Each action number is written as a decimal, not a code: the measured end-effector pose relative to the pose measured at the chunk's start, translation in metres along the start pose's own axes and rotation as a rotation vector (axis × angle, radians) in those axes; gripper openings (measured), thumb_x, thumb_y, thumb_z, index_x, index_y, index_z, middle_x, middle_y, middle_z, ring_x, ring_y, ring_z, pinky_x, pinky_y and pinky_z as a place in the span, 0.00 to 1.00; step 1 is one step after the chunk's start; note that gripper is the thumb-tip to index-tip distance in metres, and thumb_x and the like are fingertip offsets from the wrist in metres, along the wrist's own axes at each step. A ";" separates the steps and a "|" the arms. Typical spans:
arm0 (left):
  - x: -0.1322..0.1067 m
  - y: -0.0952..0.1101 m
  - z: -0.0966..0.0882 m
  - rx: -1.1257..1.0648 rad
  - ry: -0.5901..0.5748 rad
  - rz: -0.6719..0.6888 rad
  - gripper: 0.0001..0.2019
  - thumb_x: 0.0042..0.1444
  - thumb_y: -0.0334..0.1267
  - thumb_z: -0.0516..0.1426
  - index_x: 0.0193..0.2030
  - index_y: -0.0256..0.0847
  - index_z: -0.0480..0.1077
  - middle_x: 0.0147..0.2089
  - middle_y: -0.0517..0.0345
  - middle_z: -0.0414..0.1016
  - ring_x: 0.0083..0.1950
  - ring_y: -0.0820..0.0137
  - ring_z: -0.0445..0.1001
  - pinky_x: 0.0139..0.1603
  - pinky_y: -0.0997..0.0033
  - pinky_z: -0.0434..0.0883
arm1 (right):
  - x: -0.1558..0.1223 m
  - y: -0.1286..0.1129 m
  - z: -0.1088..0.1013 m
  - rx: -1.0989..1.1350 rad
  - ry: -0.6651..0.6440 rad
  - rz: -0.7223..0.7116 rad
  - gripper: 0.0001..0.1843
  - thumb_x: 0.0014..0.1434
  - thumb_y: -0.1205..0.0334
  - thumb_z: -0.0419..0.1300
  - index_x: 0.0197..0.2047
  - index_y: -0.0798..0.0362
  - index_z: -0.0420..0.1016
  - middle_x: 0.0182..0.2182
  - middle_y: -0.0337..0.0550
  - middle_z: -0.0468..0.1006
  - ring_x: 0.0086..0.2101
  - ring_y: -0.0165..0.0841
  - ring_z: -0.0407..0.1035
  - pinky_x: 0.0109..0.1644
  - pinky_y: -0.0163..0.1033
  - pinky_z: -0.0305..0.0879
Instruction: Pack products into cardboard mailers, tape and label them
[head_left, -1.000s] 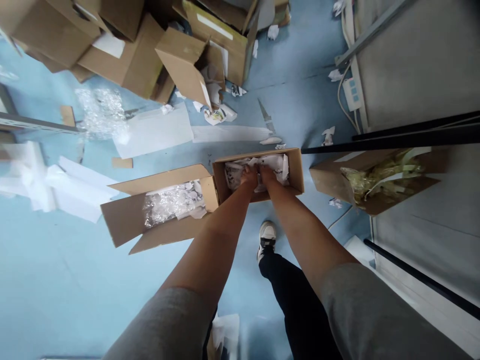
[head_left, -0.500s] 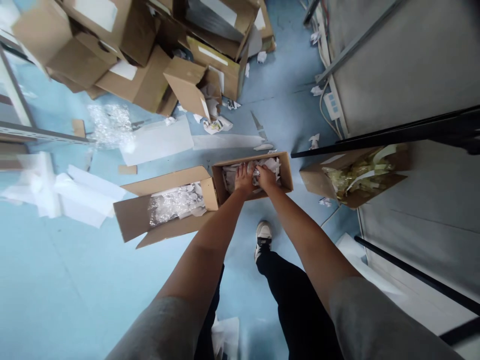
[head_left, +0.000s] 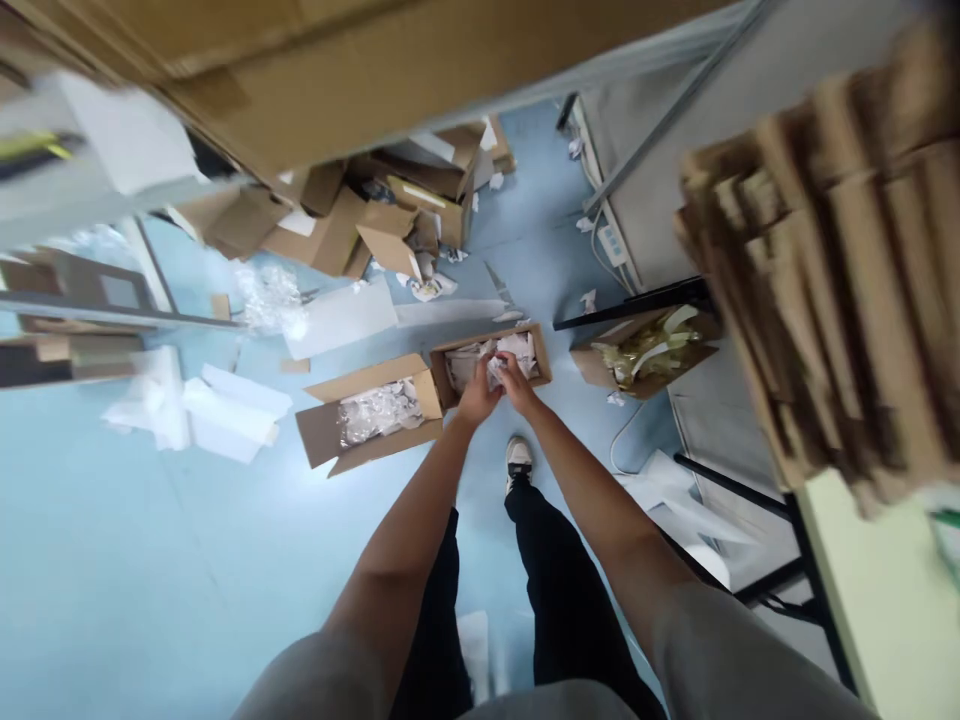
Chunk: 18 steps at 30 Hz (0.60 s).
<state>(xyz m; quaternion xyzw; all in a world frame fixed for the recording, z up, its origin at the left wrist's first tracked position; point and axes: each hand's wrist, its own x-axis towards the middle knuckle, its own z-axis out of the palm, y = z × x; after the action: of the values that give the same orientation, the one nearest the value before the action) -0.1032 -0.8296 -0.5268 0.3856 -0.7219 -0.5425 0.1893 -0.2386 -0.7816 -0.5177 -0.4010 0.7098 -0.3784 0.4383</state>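
Observation:
My left hand [head_left: 480, 392] and my right hand [head_left: 515, 382] come together over an open cardboard box [head_left: 545, 355] on the floor. Between their fingers is a piece of crumpled paper [head_left: 496, 370], whitish and small in the view. More crumpled paper packing [head_left: 520, 346] fills the box below. Touching it on the left stands a second open carton [head_left: 319, 432], flaps spread, with clear bubble wrap [head_left: 379, 410] and paper scraps inside. My fingertips are partly hidden by the hands and the paper.
A heap of cardboard boxes [head_left: 330, 230] lies beyond, with white sheets [head_left: 345, 318] on the blue floor. At right a carton [head_left: 592, 368] holds yellowish wrap. Flattened cardboard [head_left: 840, 270] is stacked on a table at right. A large box [head_left: 337, 90] juts in overhead.
My view has risen and drawn back, bringing the overhead box and stacked cardboard into sight. Both hands have lifted from the packing, with crumpled paper between them.

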 end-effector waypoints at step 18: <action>-0.145 0.474 -0.013 -0.056 -0.873 0.323 0.38 0.59 0.42 0.58 0.77 0.63 0.55 0.75 0.53 0.67 0.76 0.52 0.67 0.74 0.44 0.68 | -0.386 -0.333 -0.164 0.124 1.032 0.092 0.20 0.73 0.49 0.54 0.61 0.48 0.73 0.52 0.51 0.78 0.55 0.44 0.71 0.65 0.54 0.68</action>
<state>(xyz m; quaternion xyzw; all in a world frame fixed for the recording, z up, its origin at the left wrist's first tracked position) -0.1688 -0.6737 -0.0612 -0.0014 -0.7699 -0.6369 -0.0396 -0.1976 -0.5339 -0.0450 -0.1039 0.8268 -0.5483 0.0704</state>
